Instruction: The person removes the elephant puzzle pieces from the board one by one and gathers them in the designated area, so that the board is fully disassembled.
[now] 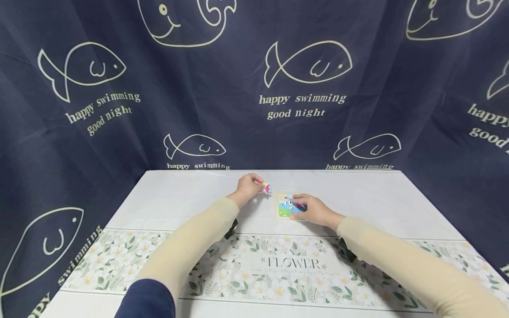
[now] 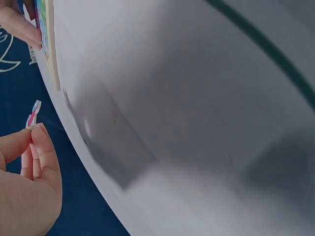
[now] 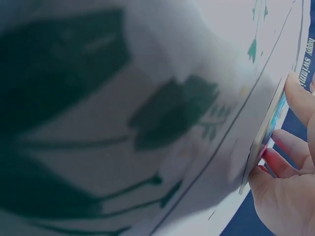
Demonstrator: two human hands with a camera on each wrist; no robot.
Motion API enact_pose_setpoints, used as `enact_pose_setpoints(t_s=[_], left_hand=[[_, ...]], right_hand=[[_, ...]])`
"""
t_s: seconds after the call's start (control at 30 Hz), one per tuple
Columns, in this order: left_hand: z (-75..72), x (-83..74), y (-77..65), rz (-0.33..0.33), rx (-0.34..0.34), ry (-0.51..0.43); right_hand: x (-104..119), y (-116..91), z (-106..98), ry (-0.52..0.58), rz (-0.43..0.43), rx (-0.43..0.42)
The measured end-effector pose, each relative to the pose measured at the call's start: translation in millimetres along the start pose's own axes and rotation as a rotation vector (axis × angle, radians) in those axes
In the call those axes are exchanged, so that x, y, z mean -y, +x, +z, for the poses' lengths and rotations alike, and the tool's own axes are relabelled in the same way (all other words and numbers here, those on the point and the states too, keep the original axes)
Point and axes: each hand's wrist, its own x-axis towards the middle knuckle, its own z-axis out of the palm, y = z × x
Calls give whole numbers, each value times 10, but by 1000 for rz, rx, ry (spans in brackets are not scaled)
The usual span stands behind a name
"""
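Note:
My left hand (image 1: 249,186) pinches a small jigsaw puzzle piece (image 1: 267,189) with pink, yellow and pale blue on it. In the left wrist view, thumb and forefinger hold that piece (image 2: 33,114) on edge, raised over the table. Just right of it, a square puzzle board (image 1: 277,207) with a pale frame lies flat, showing a blue cartoon animal over green ground. My right hand (image 1: 314,209) rests on the board's right side and covers part of the picture. In the right wrist view, fingers (image 3: 290,145) touch the board's face and the thumb sits at its edge.
Both hands work over the white tabletop (image 1: 191,194). A floral band with the word FLOWER (image 1: 292,263) crosses the cloth nearer to me. Behind the table's far edge hangs a dark blue curtain (image 1: 238,88) printed with fish.

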Motion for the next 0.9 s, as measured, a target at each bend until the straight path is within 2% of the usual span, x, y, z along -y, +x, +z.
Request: enact_pose_setpoints(t_s=[0.6, 0.9], left_hand=[[-295, 99, 138, -18, -40, 16], [-291, 156, 162, -27, -35, 87]], right_hand=[[-5, 21, -22, 1, 15, 15], [-3, 21, -17, -8, 3, 20]])
